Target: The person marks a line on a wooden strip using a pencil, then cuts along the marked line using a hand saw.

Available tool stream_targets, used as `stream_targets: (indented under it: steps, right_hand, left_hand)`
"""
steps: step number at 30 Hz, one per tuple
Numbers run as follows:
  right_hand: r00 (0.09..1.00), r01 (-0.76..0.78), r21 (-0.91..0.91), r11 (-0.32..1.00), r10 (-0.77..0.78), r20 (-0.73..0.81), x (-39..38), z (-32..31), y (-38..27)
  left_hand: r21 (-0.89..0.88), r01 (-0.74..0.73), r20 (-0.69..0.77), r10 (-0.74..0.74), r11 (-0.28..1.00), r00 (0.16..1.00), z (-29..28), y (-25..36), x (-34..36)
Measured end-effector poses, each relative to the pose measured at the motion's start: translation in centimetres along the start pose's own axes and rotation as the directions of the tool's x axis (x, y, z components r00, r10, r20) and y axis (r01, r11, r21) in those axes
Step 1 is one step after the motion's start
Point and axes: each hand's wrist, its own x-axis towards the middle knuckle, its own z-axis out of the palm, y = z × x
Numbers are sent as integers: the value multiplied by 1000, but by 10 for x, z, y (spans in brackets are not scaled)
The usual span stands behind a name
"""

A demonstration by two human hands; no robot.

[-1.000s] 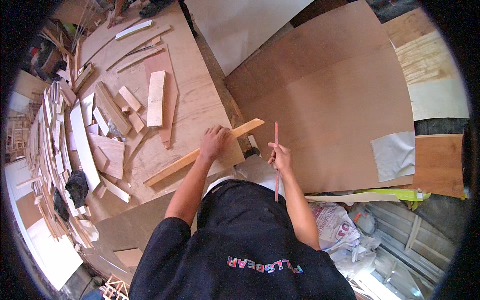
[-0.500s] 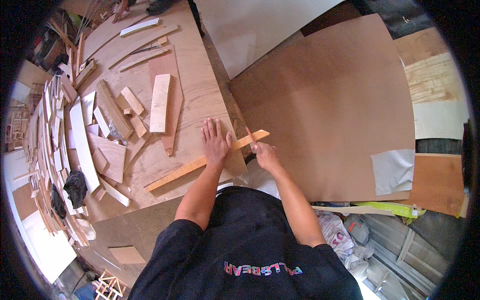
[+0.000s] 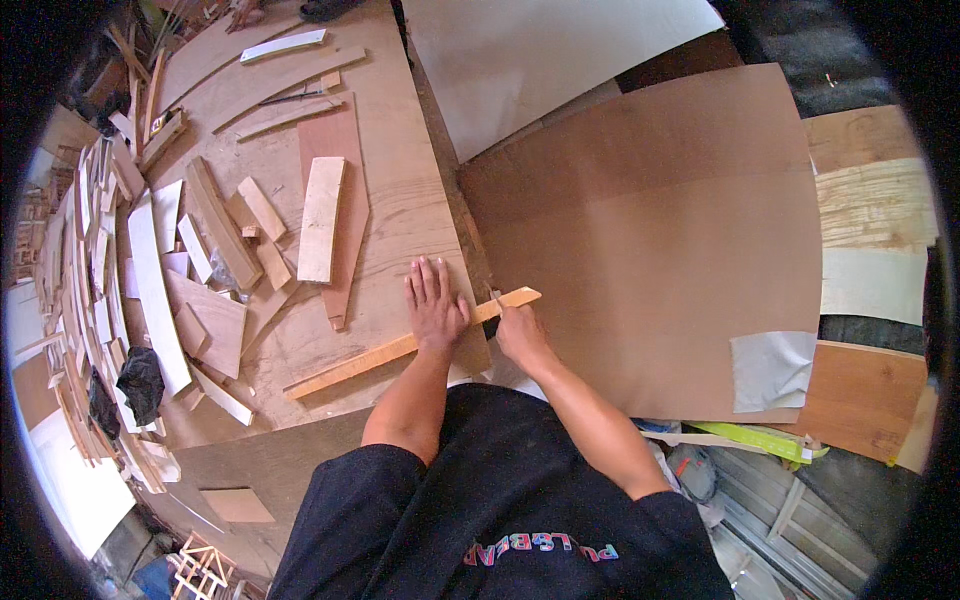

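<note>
A long narrow wooden strip (image 3: 360, 366) lies slantwise near the front right corner of the plywood-topped table (image 3: 400, 200), its angled end sticking out past the edge. Flat across the strip rests my left hand (image 3: 437, 312), fingers stretched forward on the tabletop. My right hand (image 3: 523, 332) is closed beside the overhanging end, gripping a slim tool (image 3: 496, 297). Only a short bit of that tool shows above the fist, touching or crossing the strip; its exact kind cannot be made out.
A pale board (image 3: 321, 220) lies on a reddish tapered panel (image 3: 345, 300). Offcuts (image 3: 225, 225) crowd the table's left side, with a black plastic bag (image 3: 142, 385) among them. A large brown sheet (image 3: 650, 240) stands to the right. Part of another person (image 3: 248, 12) shows at the far edge.
My right hand has drawn back toward me along the tool's line, and the tool's red length no longer shows. My left hand stays flat on the strip. The whole view has shifted slightly.
</note>
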Motion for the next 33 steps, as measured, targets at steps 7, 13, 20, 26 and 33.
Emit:
stream_targets:
  steps: [7,13,20,26,33]
  right_hand:
    - [975,216,52,975,-213,-63,40,44,48]
    - [996,88,177,980,-85,-23,-32,12,36]
    - [971,198,128,972,-176,-162,-29,35,68]
    - [961,206,205,957,-159,-226,-26,42,65]
    - [980,171,443,880,-107,-165,-30,35,62]
  left_hand:
    - [-72,21,37,-18,997,999,-2,-2,-1]
    - [-66,30,19,-29,997,999,-2,-2,0]
    - [-68,26,70,-21,997,997,-8,3,0]
    - [-107,24,0,-24,994,1000,6,1,-1]
    - [-38,134,-46,-136,990,990,9,9,-5]
